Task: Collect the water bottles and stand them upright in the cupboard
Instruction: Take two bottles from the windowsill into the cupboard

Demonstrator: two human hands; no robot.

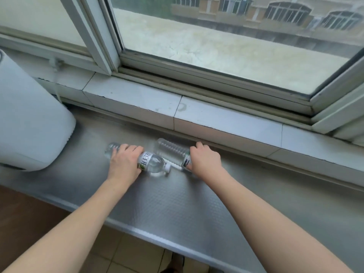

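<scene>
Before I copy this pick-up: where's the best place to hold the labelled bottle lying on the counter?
Around the mid-body, from above. The labelled bottle lies on its side, cap right, so its round barrel is exposed; the left hand already wraps it there.

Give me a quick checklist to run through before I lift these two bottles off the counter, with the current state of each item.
1. Left hand wrapped round the left bottle: ok, fingers curl over its middle.
2. Right hand wrapped round the right bottle: ok, gripping near the neck end.
3. Cap on the left bottle: ok, a white cap shows at its end.
4. Cap on the right bottle: cannot tell, the hand hides that end.
5. Bottles free of each other: cannot tell, the left bottle's cap end lies very close to the right bottle.
6. Cupboard ready to receive them: cannot tell, it is not in view.
7. White appliance away from the lift: ok, it stands apart to the left.
</scene>
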